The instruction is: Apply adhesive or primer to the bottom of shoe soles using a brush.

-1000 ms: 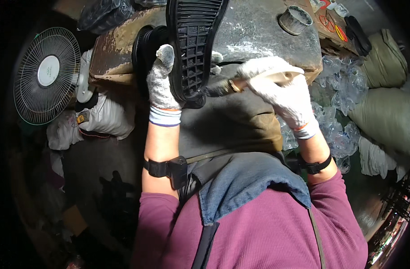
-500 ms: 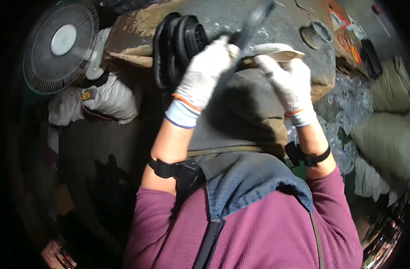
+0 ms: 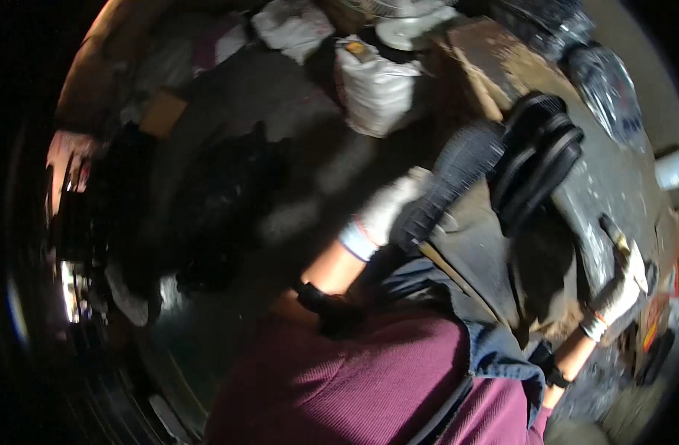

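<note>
My left hand, in a white knit glove, grips a black ridged shoe sole by its lower end, held out to the left of the bench. Beside its upper end, several more black soles stand bunched together on the worn workbench. My right hand, gloved too, is over the bench's right part with its fingers apart. One finger points away from me, and its tip looks dark. Nothing shows in that hand. A dark grey cloth drapes over the near side of the bench.
A white sack stands on the floor beyond my left hand, near the fan base. A black plastic-wrapped bundle lies behind the bench. A white cylindrical object is at the far right. Clear plastic lies at the lower right.
My view has swung left. My left hand has brought the sole away from the bench to the left. My right hand has come off the pale cloth-like piece it was touching.
</note>
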{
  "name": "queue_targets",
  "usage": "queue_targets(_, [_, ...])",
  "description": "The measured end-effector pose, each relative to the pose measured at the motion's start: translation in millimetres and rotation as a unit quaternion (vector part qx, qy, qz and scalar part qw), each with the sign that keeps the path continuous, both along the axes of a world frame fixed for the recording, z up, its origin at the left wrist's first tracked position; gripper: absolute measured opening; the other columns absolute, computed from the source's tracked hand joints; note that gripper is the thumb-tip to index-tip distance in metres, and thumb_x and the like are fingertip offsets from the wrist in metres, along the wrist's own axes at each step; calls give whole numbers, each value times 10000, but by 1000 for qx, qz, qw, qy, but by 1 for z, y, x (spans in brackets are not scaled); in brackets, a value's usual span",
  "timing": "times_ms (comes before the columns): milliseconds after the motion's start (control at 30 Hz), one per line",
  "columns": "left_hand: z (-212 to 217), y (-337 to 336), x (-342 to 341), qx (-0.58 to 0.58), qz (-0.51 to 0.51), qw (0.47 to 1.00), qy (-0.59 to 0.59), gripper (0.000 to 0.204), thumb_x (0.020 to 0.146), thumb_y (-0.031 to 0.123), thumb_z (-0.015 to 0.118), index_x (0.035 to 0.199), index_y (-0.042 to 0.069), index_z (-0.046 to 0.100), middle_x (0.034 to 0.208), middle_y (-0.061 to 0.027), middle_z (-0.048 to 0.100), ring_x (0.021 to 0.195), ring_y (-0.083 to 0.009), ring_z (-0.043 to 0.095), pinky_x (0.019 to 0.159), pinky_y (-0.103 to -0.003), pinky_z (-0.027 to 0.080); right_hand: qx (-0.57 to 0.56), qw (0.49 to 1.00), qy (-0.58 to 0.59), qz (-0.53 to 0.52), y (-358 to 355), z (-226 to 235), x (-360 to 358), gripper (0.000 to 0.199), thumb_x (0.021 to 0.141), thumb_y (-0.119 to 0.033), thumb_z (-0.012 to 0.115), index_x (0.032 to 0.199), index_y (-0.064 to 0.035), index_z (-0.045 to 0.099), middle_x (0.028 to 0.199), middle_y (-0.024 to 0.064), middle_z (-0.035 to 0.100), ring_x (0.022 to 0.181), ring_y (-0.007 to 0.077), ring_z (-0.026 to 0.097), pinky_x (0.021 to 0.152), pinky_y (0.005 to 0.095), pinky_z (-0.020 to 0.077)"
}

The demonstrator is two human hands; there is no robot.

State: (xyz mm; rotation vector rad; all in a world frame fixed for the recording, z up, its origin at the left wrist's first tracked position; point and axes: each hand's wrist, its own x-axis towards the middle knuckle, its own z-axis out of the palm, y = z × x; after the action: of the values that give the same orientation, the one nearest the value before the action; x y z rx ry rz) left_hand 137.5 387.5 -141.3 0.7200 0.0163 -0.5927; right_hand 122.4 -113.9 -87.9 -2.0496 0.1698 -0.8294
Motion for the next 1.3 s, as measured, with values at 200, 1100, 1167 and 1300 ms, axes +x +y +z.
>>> queue_targets(200, [76,195,-53,-215,680,694,-99,1053,936,759,518,1672,152,71,1703,-203,215,1542,-402,296,1229,-575,312,125,989,-41,65,-15,15,2,390,1064,-220,556,1268,94,664,1199,153,713,1094,233,670,1038,379,515])
queue_targets(1100, [48,-223,204,525,-159,33,-835,138,780,213,695,882,166,775,1071,-91,718,1356,-324,534,1212,-652,236,-267,922,46,-277,-135,8,-18,215,884,-369,709,983,-202,799,880,102,759,854,265,700,784,398,549])
queue_targets(1167, [71,-222,206,494,-232,116,-830,118,778,202,736,888,161,745,1017,-64,725,1327,-295,571,1205,-653,254,-311,912,73,-257,-155,-5,-9,217,879,-396,699,956,-217,795,867,113,752,850,272,690,766,420,543])
queue_targets(1300, [116,-218,197,477,-183,253,-822,201,805,162,743,996,113,704,1032,-92,720,1216,-309,646,1161,-561,372,-491,817,196,-230,-182,-32,5,134,897,-300,657,971,-229,742,978,66,742,898,235,695,757,416,529])
